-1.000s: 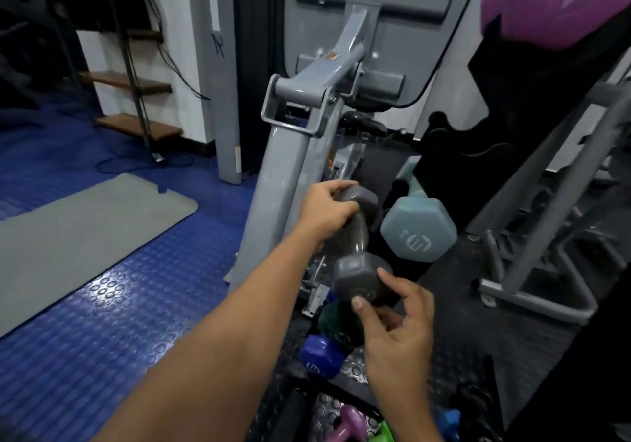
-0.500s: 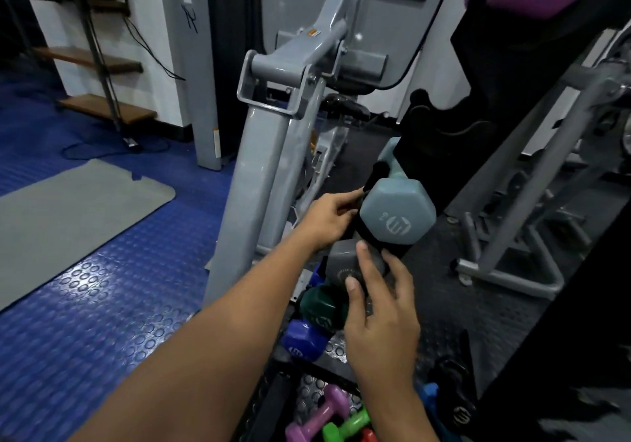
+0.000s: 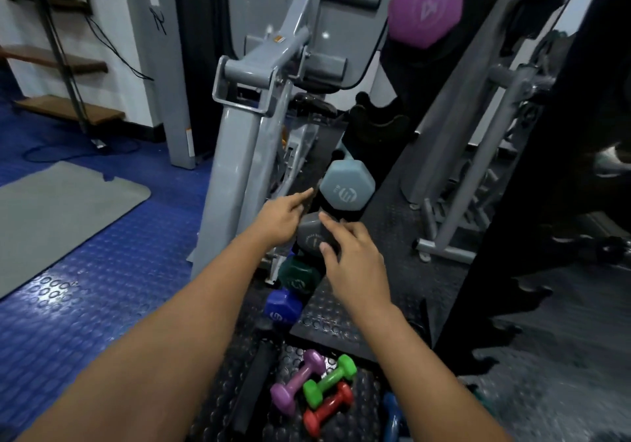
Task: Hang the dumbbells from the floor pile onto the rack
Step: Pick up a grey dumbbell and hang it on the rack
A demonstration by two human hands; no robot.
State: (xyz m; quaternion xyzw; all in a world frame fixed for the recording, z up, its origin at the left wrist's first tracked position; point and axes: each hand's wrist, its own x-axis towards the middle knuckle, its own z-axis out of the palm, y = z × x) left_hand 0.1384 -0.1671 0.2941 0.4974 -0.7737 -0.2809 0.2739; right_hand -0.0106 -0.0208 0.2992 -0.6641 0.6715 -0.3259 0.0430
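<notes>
A grey dumbbell (image 3: 311, 236) sits in the black rack (image 3: 375, 127), below a light blue dumbbell (image 3: 348, 185) and above a dark green one (image 3: 296, 276) and a blue one (image 3: 281, 306). A purple dumbbell (image 3: 425, 6) hangs at the rack's top. My left hand (image 3: 281, 218) hovers just left of the grey dumbbell with fingers extended. My right hand (image 3: 351, 260) lies over its near head, fingers relaxed and thumb touching it. On the floor lie a small purple dumbbell (image 3: 297, 382), a green one (image 3: 329, 382) and a red one (image 3: 326, 411).
A grey exercise machine (image 3: 246, 141) stands right beside the rack on the left. A grey mat (image 3: 58, 213) lies on the blue studded floor. Another grey machine frame (image 3: 454, 202) stands to the right. A blue dumbbell (image 3: 392, 417) lies at the bottom edge.
The grey dumbbell went from being carried in both hands down into the rack slot under the light blue one. Both hands have let go and opened.
</notes>
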